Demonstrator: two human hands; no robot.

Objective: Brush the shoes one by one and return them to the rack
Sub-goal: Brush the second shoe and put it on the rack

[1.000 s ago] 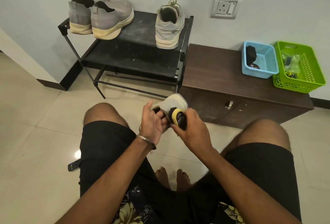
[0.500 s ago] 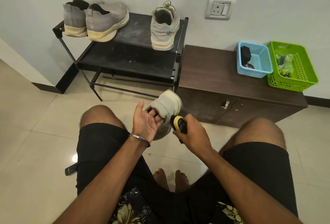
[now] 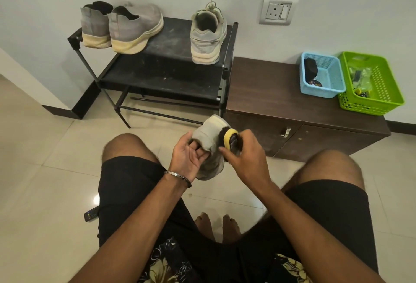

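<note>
Shoe [image 3: 208, 140]: held between the knees, in front of the rack [image 3: 166, 73].
Left hand [image 3: 188, 158]: fingers tucked inside its opening, gripping.
Right hand [image 3: 244, 156]: clamped on brush [image 3: 230, 139], bristles seemingly touching the shoe.

Black shorts [image 3: 126, 183], floral shirt [image 3: 166, 264], metal bracelet [image 3: 177, 175]

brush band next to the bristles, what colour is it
Yellow, on the brush held in the right hand; head view.

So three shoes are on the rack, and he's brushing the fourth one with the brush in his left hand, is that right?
Not quite: the brush is in the right hand, and the left hand holds the shoe. The head view shows this. Three shoes do stand on the rack.
</note>
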